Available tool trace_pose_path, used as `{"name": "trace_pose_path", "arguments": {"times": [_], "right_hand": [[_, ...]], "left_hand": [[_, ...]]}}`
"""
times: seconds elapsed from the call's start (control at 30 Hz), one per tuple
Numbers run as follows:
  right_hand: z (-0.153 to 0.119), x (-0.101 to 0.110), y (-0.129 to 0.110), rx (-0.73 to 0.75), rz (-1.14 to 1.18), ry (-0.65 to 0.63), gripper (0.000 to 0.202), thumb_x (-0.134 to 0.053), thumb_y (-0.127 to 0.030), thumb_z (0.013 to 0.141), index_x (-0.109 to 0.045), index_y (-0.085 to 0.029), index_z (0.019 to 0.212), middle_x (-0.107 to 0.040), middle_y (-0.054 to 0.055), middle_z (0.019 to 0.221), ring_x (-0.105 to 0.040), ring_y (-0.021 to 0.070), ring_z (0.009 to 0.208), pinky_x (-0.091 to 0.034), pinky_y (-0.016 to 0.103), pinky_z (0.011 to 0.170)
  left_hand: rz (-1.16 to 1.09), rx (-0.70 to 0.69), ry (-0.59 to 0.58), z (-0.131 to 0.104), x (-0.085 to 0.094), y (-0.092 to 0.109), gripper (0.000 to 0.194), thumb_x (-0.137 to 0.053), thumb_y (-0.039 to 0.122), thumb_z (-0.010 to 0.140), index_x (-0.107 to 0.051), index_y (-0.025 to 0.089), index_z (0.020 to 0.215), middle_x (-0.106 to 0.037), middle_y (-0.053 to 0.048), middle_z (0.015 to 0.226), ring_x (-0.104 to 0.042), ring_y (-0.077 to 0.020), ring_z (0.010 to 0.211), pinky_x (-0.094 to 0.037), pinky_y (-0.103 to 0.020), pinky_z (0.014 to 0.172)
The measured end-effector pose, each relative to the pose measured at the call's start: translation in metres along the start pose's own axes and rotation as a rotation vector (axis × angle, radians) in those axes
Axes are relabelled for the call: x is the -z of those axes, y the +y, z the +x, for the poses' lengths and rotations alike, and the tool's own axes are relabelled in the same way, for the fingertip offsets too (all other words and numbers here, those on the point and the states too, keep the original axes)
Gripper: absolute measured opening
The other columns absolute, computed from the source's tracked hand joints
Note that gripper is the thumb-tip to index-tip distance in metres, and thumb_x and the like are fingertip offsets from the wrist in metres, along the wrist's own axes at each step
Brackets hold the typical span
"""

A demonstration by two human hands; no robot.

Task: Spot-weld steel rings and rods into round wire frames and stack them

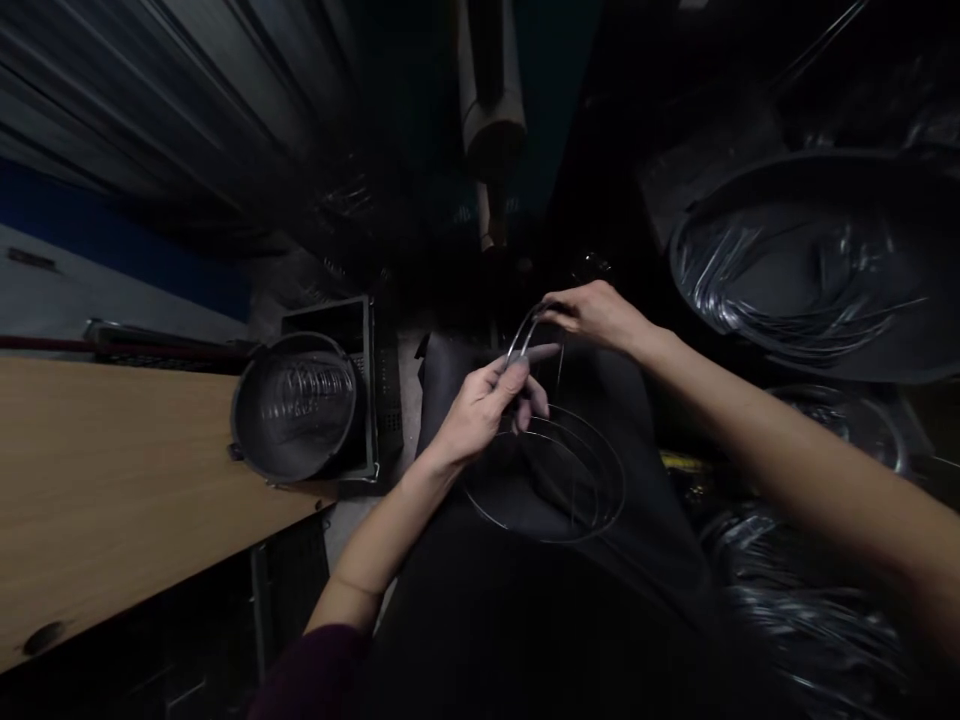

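Between thumb and fingers of my left hand (484, 402) I pinch thin shiny metal wires, bent in a curve. My right hand (598, 312) is closed on the upper end of the same wire piece (522, 335), a little above and to the right; its fingertips are partly hidden. Below my left hand, round wire loops (623, 482) hang in front of the dark cloth over my lap (465, 390). Whether the loops and the held wires are one piece, I cannot tell.
To the left a dark round bucket (238, 420) with wire parts stands beside a crate (369, 385) and a wooden board (135, 480). On the right are a large basin (810, 365) with wire pieces and wire bundles (817, 610). A machine part (491, 130) hangs ahead.
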State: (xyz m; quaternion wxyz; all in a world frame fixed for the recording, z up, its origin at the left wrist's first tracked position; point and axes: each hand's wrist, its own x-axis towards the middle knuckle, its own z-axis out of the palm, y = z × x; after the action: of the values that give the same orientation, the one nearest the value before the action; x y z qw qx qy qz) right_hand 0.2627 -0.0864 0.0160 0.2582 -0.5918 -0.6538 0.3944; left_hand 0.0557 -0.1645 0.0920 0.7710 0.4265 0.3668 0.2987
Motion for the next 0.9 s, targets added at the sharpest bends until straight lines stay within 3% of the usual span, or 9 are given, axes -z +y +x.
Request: {"name": "trace_pose_path", "arguments": {"times": [0.13,0.23,0.4,0.53,0.73,0.8,0.9], "right_hand": [[0.000,-0.008,-0.005,0.097,-0.270,-0.007,0.023,-0.056,-0.032,0.087,-0.069,-0.025,0.105,-0.070,0.005,0.096,-0.062,0.0254,0.090,-0.045,0.035,0.077],[0.010,-0.025,-0.026,0.064,-0.435,0.006,0.026,-0.053,-0.033,0.089,-0.070,-0.020,0.103,-0.068,0.010,0.099,-0.062,0.0270,0.090,-0.044,0.034,0.072],[0.022,-0.048,-0.042,0.081,-0.495,-0.069,0.029,-0.048,-0.034,0.092,-0.072,-0.017,0.094,-0.068,0.012,0.093,-0.063,0.0242,0.084,-0.042,0.030,0.066],[0.007,-0.044,-0.021,0.061,-0.404,-0.069,0.029,-0.047,-0.032,0.092,-0.070,-0.017,0.086,-0.067,0.009,0.077,-0.062,0.0220,0.073,-0.042,0.030,0.064],[0.018,-0.039,-0.004,0.038,-0.175,-0.034,0.026,-0.048,-0.039,0.090,-0.068,-0.025,0.081,-0.064,0.005,0.069,-0.059,0.0202,0.066,-0.044,0.032,0.069],[0.016,-0.035,-0.004,-0.012,-0.171,-0.018,0.018,-0.054,-0.037,0.086,-0.067,-0.025,0.088,-0.066,0.006,0.075,-0.061,0.0227,0.072,-0.045,0.034,0.071],[-0.016,-0.020,-0.004,-0.046,-0.144,-0.013,0.022,-0.065,-0.033,0.077,-0.067,-0.022,0.096,-0.068,0.007,0.081,-0.062,0.0261,0.079,-0.047,0.037,0.073]], "left_hand": [[-0.162,0.065,-0.066,0.002,-0.014,-0.004,0.055,-0.046,0.052,0.088,-0.053,0.013,0.125,-0.062,0.000,0.063,-0.049,-0.0050,0.041,-0.037,-0.017,0.040],[-0.222,0.069,-0.053,0.002,-0.019,-0.014,0.051,-0.050,0.049,0.087,-0.054,0.013,0.124,-0.064,-0.001,0.067,-0.055,-0.0061,0.045,-0.042,-0.016,0.044],[-0.231,0.087,-0.017,0.015,-0.007,-0.034,0.052,-0.054,0.050,0.084,-0.055,0.014,0.121,-0.068,-0.007,0.079,-0.066,-0.0135,0.064,-0.052,-0.023,0.060],[-0.226,0.080,-0.028,0.027,0.009,-0.040,0.057,-0.054,0.055,0.082,-0.057,0.011,0.118,-0.070,-0.011,0.086,-0.068,-0.0183,0.074,-0.054,-0.031,0.068],[-0.154,0.166,-0.358,0.047,0.017,-0.032,0.050,-0.052,0.052,0.084,-0.064,0.011,0.110,-0.070,-0.013,0.092,-0.066,-0.0192,0.085,-0.050,-0.032,0.080],[-0.117,0.118,-0.342,0.057,0.020,-0.030,0.042,-0.057,0.046,0.083,-0.067,0.010,0.103,-0.070,-0.011,0.092,-0.065,-0.0183,0.087,-0.048,-0.033,0.086],[-0.004,0.060,-0.244,0.069,0.028,-0.030,0.033,-0.056,0.039,0.085,-0.070,0.010,0.095,-0.070,-0.007,0.091,-0.062,-0.0173,0.093,-0.044,-0.033,0.093]]}}
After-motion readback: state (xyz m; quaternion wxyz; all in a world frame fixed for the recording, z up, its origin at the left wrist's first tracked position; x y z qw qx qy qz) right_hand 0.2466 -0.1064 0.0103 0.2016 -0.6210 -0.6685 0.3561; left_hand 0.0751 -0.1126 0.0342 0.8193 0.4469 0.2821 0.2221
